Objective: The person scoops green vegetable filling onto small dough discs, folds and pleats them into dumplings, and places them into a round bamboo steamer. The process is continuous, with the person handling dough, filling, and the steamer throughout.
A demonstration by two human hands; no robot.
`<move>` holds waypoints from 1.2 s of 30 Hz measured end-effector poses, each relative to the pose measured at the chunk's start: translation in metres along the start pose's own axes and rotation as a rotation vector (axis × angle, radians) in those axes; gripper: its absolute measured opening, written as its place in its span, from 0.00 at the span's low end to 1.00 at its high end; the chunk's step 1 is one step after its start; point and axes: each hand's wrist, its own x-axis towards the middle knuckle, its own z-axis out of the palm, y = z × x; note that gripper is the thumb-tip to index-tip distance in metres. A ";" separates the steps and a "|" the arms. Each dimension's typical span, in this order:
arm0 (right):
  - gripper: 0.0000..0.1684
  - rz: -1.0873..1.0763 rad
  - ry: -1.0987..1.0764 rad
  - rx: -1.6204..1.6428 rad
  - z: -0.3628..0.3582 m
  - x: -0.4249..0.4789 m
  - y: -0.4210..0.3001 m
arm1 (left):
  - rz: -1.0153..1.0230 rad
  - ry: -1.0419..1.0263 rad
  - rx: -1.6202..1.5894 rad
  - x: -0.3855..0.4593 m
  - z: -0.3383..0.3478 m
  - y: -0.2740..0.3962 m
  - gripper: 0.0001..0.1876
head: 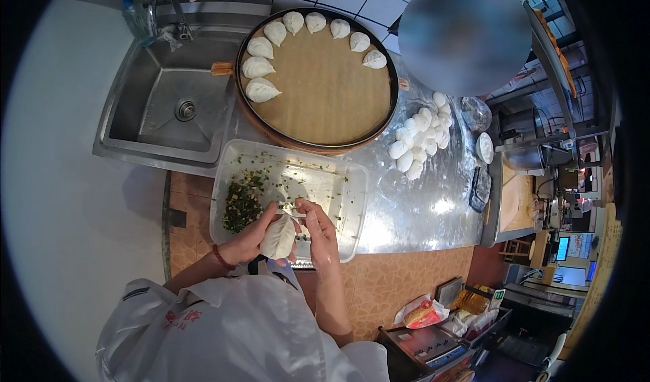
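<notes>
A pleated, leaf-shaped dough bun [278, 237] rests in my left hand [249, 240], which cups it from the side and below. My right hand [321, 232] has its thumb and fingers pinched at the bun's far end, where a thin pale strip shows; the fingers partly hide that contact. Both hands are over the near edge of a translucent plastic tub [358, 204]. Chopped green filling [244, 201] lies heaped in the tub's left part, with scraps scattered elsewhere. Beyond it, a round steamer tray [325, 92] carries several pleated buns [261, 90] along its rim.
Several dough pieces [419, 138] lie on the floured metal worktop [401, 219] at right. A steel sink [167, 107] with a faucet [172, 11] adjoins the steamer's left side. A white bowl [484, 148] stands near the worktop's far right. A blurred person [464, 36] is at upper right.
</notes>
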 end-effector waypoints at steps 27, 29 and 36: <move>0.25 0.209 0.033 0.210 0.003 -0.005 0.007 | 0.052 -0.001 -0.230 0.014 -0.007 -0.020 0.41; 0.30 0.092 0.116 0.106 0.004 -0.005 0.009 | 0.065 -0.244 -0.330 0.013 -0.012 -0.013 0.41; 0.39 -0.346 -0.041 -0.606 -0.004 -0.011 0.024 | 0.335 0.044 -0.525 0.021 -0.005 -0.002 0.40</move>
